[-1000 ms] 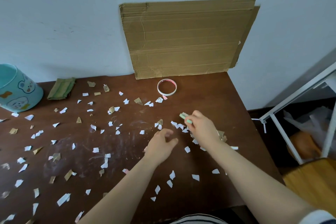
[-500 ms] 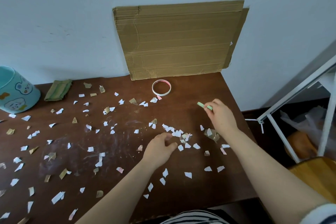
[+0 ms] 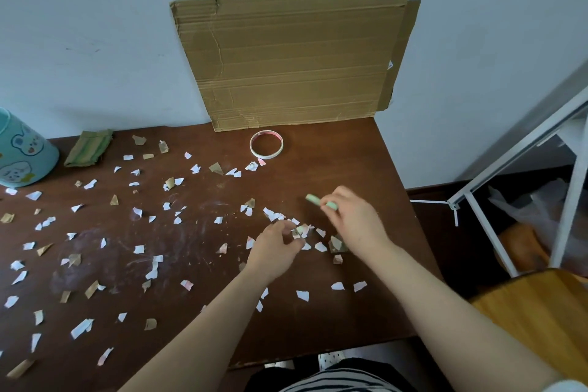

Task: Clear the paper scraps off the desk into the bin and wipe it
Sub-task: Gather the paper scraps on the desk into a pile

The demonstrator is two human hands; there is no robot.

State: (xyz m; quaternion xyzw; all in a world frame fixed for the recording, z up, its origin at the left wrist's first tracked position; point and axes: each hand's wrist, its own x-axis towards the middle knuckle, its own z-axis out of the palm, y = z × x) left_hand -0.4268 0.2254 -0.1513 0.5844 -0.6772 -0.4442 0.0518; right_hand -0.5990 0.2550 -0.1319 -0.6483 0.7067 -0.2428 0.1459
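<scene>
**Near edge.** A striped garment [image 3: 334,383] shows below the brown worktop [image 3: 350,321], and both bare forearms reach over it from the near side. White and tan paper scraps [image 3: 82,328] lie scattered over the worktop, thickest across its left half, with a few beside the right forearm.

**Centre.** We see the left hand [image 3: 275,250] with its fingers curled at the left edge of a small heap of scraps [image 3: 302,230]. We cannot tell whether they grasp any piece. The right hand [image 3: 356,219] sits just right of the heap and slightly beyond it. Its fingers are clenched round a pale green stick [image 3: 313,199], whose free end points left.

**Far side.** A tape ring [image 3: 266,144] lies flat on the worktop. To the far left we note a folded green cloth [image 3: 89,147]. Beside it stands the light blue bin [image 3: 22,156], printed with bears, cut by the frame edge and well apart from the heap. A cardboard sheet [image 3: 292,57] stands against the wall at the far edge. A white metal frame [image 3: 509,178] stands off the worktop to the right.
</scene>
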